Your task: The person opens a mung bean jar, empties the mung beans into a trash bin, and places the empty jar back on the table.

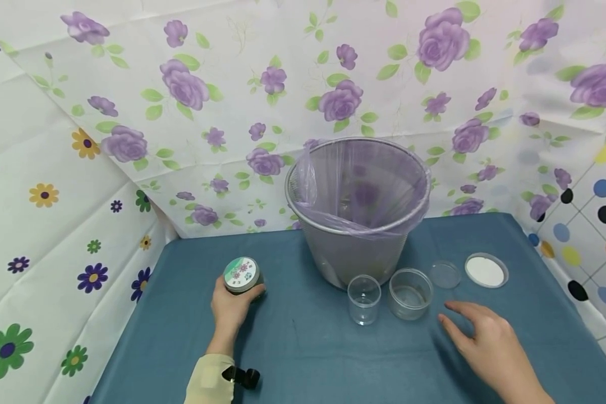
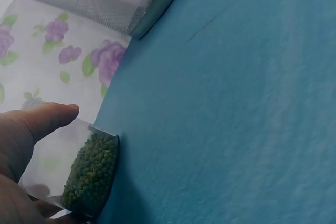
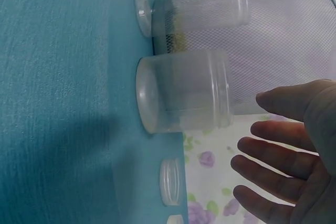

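My left hand [image 1: 234, 306] grips a lidded clear jar [image 1: 241, 276] at the left of the table, thumb on one side and fingers on the other. Its lid is white and green with a flower print. In the left wrist view, small green beans [image 2: 92, 174] fill its lower part. On the right, my right hand [image 1: 490, 342] hovers over the table with fingers spread and nothing in them. Nearest to it stands a wide, lidless clear jar [image 1: 411, 294], upright, and beside that a narrower clear jar [image 1: 365, 300], also without a lid.
Behind the two clear jars stands a mesh wastebasket [image 1: 356, 252] lined with a purple plastic bag. A small clear lid [image 1: 445, 274] and a larger white-centred lid [image 1: 486, 270] lie at the back right of the blue-covered table [image 1: 303, 359]. Flowered sheets [image 1: 262, 129] hang around it.
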{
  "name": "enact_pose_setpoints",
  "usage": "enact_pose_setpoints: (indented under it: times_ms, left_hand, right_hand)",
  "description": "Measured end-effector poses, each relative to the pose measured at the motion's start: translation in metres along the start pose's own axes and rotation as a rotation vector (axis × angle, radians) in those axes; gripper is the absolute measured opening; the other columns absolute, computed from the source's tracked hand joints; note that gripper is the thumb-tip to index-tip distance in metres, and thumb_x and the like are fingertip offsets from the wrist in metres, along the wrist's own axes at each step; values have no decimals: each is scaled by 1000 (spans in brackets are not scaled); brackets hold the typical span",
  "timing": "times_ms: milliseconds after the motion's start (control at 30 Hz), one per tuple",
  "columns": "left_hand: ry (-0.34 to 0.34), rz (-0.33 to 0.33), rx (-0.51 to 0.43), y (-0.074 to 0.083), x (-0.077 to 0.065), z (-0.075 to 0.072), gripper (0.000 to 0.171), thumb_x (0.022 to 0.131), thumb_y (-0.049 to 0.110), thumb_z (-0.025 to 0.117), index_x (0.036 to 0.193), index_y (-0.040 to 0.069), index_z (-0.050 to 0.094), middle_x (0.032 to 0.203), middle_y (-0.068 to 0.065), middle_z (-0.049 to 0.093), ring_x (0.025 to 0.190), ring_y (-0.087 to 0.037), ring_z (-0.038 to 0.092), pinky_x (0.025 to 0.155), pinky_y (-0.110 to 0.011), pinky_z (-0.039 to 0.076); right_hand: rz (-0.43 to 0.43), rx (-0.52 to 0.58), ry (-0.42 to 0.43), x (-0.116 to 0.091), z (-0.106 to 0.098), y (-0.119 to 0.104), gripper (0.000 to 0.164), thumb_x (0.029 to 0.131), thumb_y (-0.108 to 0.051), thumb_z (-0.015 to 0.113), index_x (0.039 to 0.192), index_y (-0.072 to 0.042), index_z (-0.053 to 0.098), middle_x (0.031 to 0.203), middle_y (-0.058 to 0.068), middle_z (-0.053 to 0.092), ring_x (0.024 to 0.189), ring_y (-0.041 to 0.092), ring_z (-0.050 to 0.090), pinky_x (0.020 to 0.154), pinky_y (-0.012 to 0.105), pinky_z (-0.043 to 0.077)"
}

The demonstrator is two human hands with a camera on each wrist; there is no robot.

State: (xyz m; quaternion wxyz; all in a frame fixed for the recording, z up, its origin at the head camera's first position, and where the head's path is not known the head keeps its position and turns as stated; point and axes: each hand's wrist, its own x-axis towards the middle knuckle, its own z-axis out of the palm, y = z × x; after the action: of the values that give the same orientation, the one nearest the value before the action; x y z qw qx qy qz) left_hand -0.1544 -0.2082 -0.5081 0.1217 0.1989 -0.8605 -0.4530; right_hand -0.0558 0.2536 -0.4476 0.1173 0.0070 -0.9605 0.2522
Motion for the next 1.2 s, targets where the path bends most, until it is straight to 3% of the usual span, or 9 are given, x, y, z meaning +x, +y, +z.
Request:
enact_pose_setpoints:
  times_ms: [167,333,400,567,733,833,967,1100,1200]
  left_hand:
    - [11,47,-24,7,-16,6,94,55,51,86,133,18,46,122,-4,56,112,-24,53,93,-47,45]
    - [-30,129,-126,30,-40,8,84,54,53,85,126,30,49,115,9,57,105,-9,57,87,-37,50]
    - [-58,172,-183,46,-52,5,81,56,50,85,126,33,49,115,10,57,105,-7,57,87,-36,51]
    - [-127,276,-299,94,-85,-9,77,63,36,86,130,30,48,119,9,56,107,-7,58,90,-31,51]
    - [-221,389,-335,118,-111,-15,80,65,31,86,134,30,45,124,12,54,111,-7,55,92,-28,49]
    - [-270,442,-342,119,-119,-9,82,64,31,85,134,31,44,126,13,53,111,-8,53,93,-31,47]
    - [-247,532,-278,113,-122,6,84,62,39,85,135,33,43,127,14,52,108,-7,53,89,-31,46]
    - [-213,631,-248,109,-123,18,85,62,44,83,136,30,44,129,12,50,108,-8,52,87,-30,48]
    - [-203,681,-249,109,-126,22,85,63,42,83,137,26,44,131,9,49,111,-10,52,89,-32,50]
  right_hand:
    - [-31,28,37,0,0,-6,40,84,-51,63,105,-19,70,103,8,69,92,31,65,69,50,53]
    - [-104,81,115,1,3,-15,29,82,-39,70,105,-21,70,102,3,70,93,27,65,72,47,54]
    - [-143,104,157,2,3,-19,26,80,-35,73,104,-24,70,101,0,70,92,22,66,73,41,54]
    - [-266,172,247,9,2,-35,30,76,-25,78,105,-30,69,99,-8,69,92,13,64,80,10,46]
    - [-330,213,211,17,-1,-58,32,76,-22,77,106,-29,69,103,-10,68,98,11,63,86,2,39]
    - [-347,234,164,20,-1,-71,30,78,-25,76,108,-29,68,107,-11,67,104,10,61,89,1,37]
    - [-375,254,145,24,-1,-89,32,80,-30,74,112,-29,67,110,-12,65,105,8,60,89,9,43]
    - [-371,271,91,24,-3,-109,46,81,-38,72,124,-31,59,119,-11,62,110,7,58,89,26,50]
    - [-364,286,-6,22,-6,-123,62,78,-47,71,134,-33,47,130,-10,54,119,10,53,91,35,51]
